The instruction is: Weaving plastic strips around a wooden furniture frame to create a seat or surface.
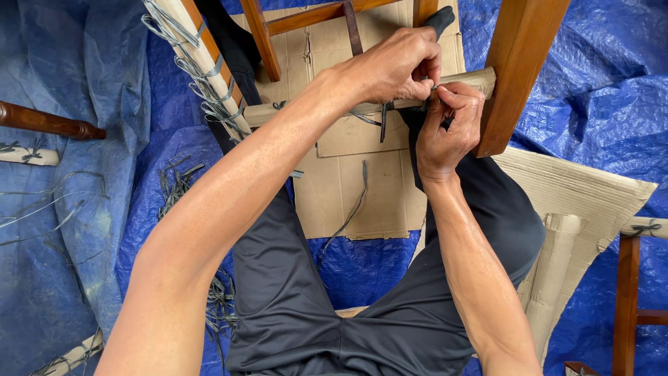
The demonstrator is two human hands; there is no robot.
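Observation:
Both my hands meet at a paper-wrapped wooden rail [467,81] of a chair frame. My left hand [396,66] pinches a thin grey strap [382,120] at the rail's top, fingers closed on it. My right hand [447,125] grips the same strap end from below, thumb and forefinger pressed together beside the left fingers. A loose grey strap tail [351,205] hangs down over flat cardboard [362,188]. A brown wooden leg [515,69] rises just right of my right hand.
Another wrapped rail with several grey strap loops [202,76] slants at upper left. Cut strap pieces [177,184] litter the blue tarp [591,104]. A dark turned wooden leg [49,122] lies left. Corrugated cardboard [577,202] and another chair frame [630,292] stand right. My dark trousers [313,299] fill the middle.

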